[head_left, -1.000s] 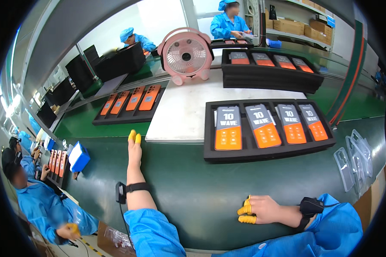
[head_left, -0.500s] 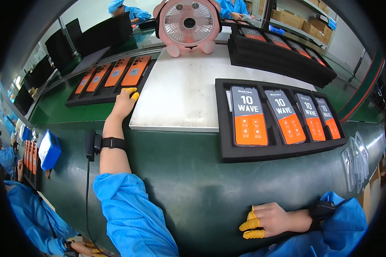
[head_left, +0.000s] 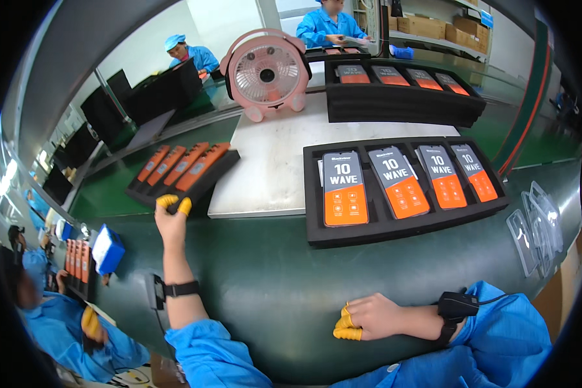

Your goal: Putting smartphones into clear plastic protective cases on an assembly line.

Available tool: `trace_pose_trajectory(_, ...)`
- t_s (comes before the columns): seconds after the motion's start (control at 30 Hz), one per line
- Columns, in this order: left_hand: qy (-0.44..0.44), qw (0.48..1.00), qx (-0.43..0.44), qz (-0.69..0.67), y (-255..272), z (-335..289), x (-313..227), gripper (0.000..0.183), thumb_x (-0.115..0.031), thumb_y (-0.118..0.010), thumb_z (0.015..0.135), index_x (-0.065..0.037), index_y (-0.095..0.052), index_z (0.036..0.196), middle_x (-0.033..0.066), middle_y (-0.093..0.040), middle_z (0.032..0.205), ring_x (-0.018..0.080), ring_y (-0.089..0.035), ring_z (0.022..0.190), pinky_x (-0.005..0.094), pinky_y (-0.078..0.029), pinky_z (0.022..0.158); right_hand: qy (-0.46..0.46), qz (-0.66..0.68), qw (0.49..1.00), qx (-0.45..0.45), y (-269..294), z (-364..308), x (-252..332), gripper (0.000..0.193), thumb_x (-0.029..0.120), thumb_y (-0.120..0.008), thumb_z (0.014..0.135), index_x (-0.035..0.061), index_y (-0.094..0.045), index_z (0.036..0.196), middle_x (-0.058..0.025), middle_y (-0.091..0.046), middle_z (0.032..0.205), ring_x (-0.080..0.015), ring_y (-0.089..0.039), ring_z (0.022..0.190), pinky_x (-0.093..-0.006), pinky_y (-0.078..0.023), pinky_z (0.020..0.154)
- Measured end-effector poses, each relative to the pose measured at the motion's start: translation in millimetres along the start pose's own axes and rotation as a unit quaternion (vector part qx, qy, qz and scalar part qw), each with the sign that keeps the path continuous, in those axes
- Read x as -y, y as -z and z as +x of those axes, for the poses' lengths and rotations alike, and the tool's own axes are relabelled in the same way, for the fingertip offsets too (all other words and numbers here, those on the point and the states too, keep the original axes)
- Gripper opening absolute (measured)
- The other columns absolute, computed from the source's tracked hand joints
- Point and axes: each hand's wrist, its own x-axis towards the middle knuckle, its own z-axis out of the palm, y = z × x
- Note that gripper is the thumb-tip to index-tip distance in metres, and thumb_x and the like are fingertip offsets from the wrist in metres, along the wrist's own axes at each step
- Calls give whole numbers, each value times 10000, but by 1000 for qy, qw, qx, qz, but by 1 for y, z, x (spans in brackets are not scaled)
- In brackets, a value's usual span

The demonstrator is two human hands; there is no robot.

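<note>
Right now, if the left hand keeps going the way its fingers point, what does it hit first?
The left hand already touches the near corner of the black tray of orange phones. Straight on, it meets that tray edge first.

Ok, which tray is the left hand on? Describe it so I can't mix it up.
Start at the pink fan at the back of the green belt. In front and to its left lies a black tray of four orange phones, its near corner gripped by the left hand. Unlike the bigger front tray, it sits askew, tilted up against the white board.
</note>
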Motion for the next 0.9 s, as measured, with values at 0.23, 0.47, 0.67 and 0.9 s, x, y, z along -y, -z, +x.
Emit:
trace_pose_trajectory(0.23, 93, 987, 36, -122, 61, -95, -33, 286, 71, -625, 651, -40, -534, 898, 4, -506, 862, 105, -501, 790, 213, -418, 686, 6, -27, 1000, -8, -5, 6, -4, 213, 298, -589, 743, 92, -620, 699, -45, -583, 690, -215, -563, 649, -336, -456, 516)
trace_pose_trajectory(0.47, 77, 990, 37, -109, 103, -186, -113, 293, 70, -623, 617, -31, -508, 867, 33, -477, 901, 141, -467, 835, 266, -385, 777, 58, 8, 974, -220, 2, -2, -8, 161, 225, -578, 745, 68, -576, 706, -53, -528, 678, -226, -515, 691, -331, -449, 569)
trace_pose_trajectory(0.67, 80, 990, 103, -47, 127, -270, -133, 323, -13, -672, 630, -9, -498, 903, 68, -508, 877, 189, -485, 791, 296, -402, 763, 72, 8, 968, -241, 28, -62, 11, 151, 207, -585, 732, 58, -563, 738, -64, -528, 729, -234, -508, 739, -332, -444, 609)
trace_pose_trajectory(0.9, 64, 976, 201, 64, 56, -333, -232, 338, -56, -700, 600, -12, -520, 883, 86, -506, 861, 187, -468, 801, 303, -394, 740, -34, -191, 917, -349, 132, -181, 22, 178, 198, -624, 687, 94, -578, 824, -70, -546, 786, -256, -511, 760, -341, -439, 661)
